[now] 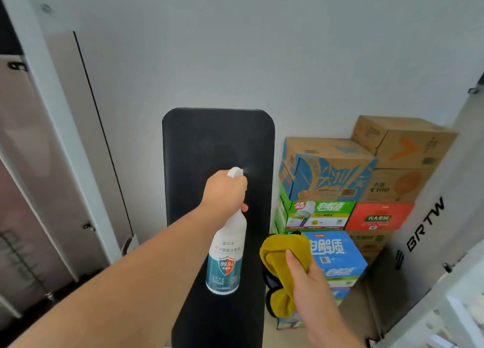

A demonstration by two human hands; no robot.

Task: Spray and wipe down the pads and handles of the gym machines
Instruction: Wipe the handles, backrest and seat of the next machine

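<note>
The spray bottle (pixel 226 256) neck was hidden by the left hand (pixel 225 190), its fingers (pixel 245 207) clamped; the yellow cloth (pixel 282 248) was clutched by the right hand (pixel 306 282); cartons (pixel 330 169) were stacked alongside.

You have a stack of cartons (pixel 327 164) against the pale wall (pixel 235 46). Brown cardboard boxes (pixel 403 143) sit on top, a green box (pixel 319 214) and a red box (pixel 379 216) lie beneath, and a blue box (pixel 337 256) is lowest. Right of the stack stands a white panel (pixel 424 224) lettered BRTW.
</note>
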